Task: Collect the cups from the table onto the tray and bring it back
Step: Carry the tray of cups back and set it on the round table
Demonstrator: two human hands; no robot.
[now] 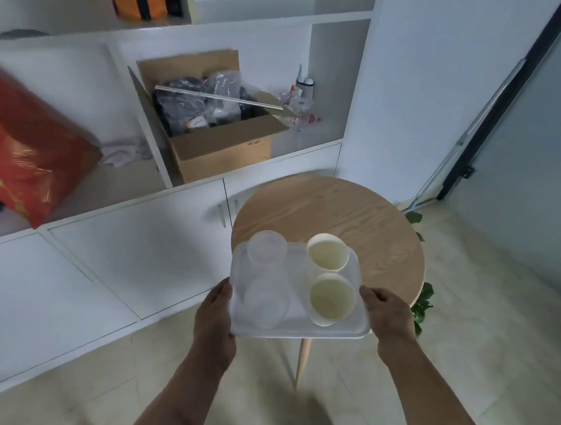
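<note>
A white rectangular tray (337,332) is held in the air over the near edge of the round wooden table (335,212). My left hand (215,310) grips its left edge and my right hand (389,312) grips its right edge. On the tray stand two clear plastic cups, one at the far left (266,247) and one at the near left (266,301). Two cream paper cups stand on the right side, one farther (328,252) and one nearer (332,297). All the cups are upright.
White cabinets and shelves run along the left and back. An open cardboard box (217,142) full of items sits in a shelf niche, a red bag (26,150) to its left. A green plant (423,303) shows behind the table. A dark door frame (496,104) stands at right.
</note>
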